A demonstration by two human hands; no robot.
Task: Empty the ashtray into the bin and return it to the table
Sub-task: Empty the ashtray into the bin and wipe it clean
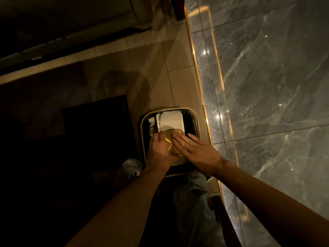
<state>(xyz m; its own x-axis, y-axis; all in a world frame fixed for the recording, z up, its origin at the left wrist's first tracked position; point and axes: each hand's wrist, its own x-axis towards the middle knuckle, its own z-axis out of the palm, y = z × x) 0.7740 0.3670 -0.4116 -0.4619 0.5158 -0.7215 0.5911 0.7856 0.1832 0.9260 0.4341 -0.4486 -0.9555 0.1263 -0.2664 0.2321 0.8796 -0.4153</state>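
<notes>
Dim scene, head view looking down. Far left: dark mat (96, 122) on the tile floor (156, 68), at about 9 o'clock from the bin. A crumpled pale bag (131, 166) lies at the bin's 7 o'clock corner, just beside it.

Left hand (160, 150) comes in from 7 o'clock, fingers curled around the left edge of the ashtray (173, 142), gripping it closed. The ashtray is a round gold disc, turned bottom-up and held over the open bin (194, 120), toward its near half. Cannot tell whether anything is falling out.

The bin is square with rounded corners, pale rim, dark liner; a white sheet of paper (170, 120) lies inside at 12 o'clock from the ashtray.

Right hand (199, 150) comes in from 4 o'clock, flat and open, fingers straight and together, fingertips resting on the right side of the ashtray's underside. It grasps nothing.

Below the bin, at 6 o'clock, a trouser leg (192, 198) in grey fabric. Right of everything: a gold trim strip (204, 97) running 12 to 6, then a glossy grey marble wall (276, 86) with light reflections.
</notes>
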